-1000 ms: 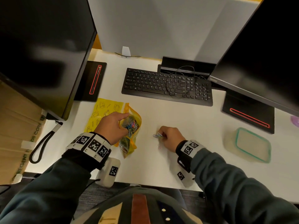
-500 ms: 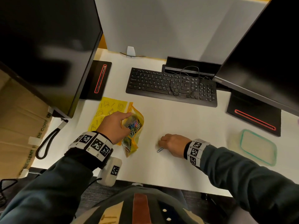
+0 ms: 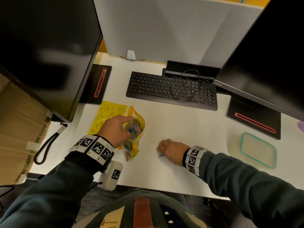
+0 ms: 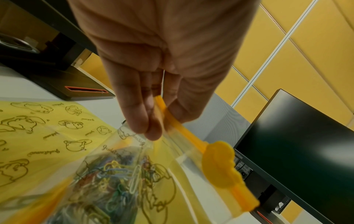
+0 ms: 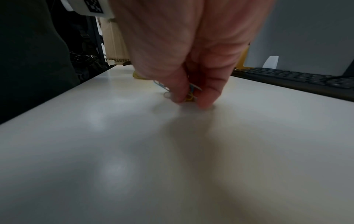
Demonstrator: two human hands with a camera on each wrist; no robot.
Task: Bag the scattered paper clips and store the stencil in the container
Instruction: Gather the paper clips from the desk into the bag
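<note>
A clear zip bag with a yellow-orange seal (image 3: 134,130) (image 4: 122,174) holds several coloured paper clips. My left hand (image 3: 115,129) (image 4: 153,118) pinches its open rim between thumb and fingers. The bag lies partly over the yellow stencil sheet (image 3: 107,114) (image 4: 38,133) on the white desk. My right hand (image 3: 171,150) (image 5: 191,98) is down on the desk to the bag's right, its fingertips pinching a few paper clips (image 5: 189,94). A blue paper clip (image 3: 161,155) (image 5: 161,86) shows at the hand's near edge. The container with a green rim (image 3: 256,149) stands at the right.
A black keyboard (image 3: 172,89) with a looped cable lies behind the work area. Two monitors on black stands (image 3: 98,83) (image 3: 253,120) flank the desk. A black strap (image 3: 47,143) hangs at the desk's left edge, beside cardboard boxes (image 3: 18,129).
My right hand has slid toward the desk's front edge and lowered onto the surface, still gathering clips. My left hand keeps its hold on the bag's rim.
</note>
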